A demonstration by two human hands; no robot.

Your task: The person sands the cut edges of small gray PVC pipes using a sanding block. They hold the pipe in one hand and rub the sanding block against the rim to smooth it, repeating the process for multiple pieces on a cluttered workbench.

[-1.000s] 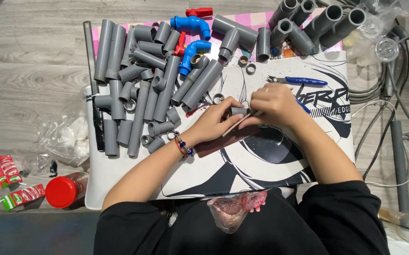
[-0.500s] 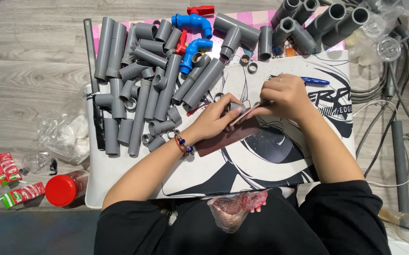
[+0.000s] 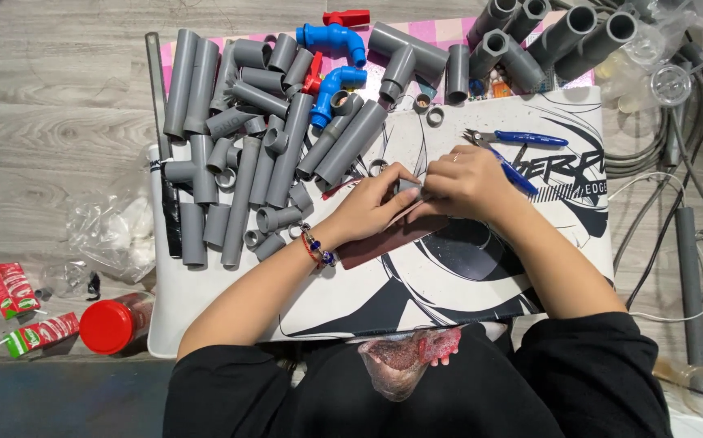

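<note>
Head view | left hand (image 3: 372,207), right hand (image 3: 469,182) | both pinch small grey fitting (image 3: 410,188)

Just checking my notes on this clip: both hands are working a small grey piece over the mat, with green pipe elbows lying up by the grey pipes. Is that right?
Not quite. The head view shows the pipe elbows are blue, not green. The rest holds: the left hand and right hand meet on a small grey piece over the mat, with the grey pipes nearby.
</note>
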